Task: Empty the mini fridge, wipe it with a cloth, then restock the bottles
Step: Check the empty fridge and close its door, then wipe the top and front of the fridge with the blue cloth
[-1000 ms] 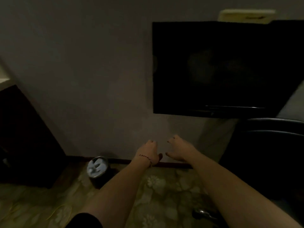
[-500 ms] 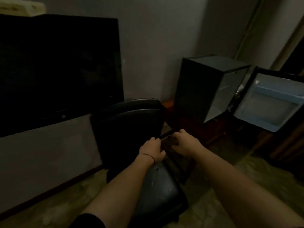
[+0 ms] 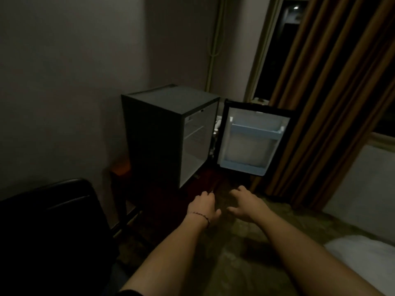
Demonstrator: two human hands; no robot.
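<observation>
Both hands are bare and hold nothing — left hand (image 3: 203, 207) and right hand (image 3: 245, 205) reach out side by side, fingers loosely curled. Beyond them stands one mini fridge (image 3: 168, 133), its one door (image 3: 253, 142) swung wide to the right. No bottles or cloth show (the room is dim). Likely an early approach; next comes reaching inside.

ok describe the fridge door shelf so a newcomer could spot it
Find the black mini fridge against the wall, its door swung open toward the curtain. The shelf is the pale blue bar across the door's white lining, above the bottom rail.
</observation>
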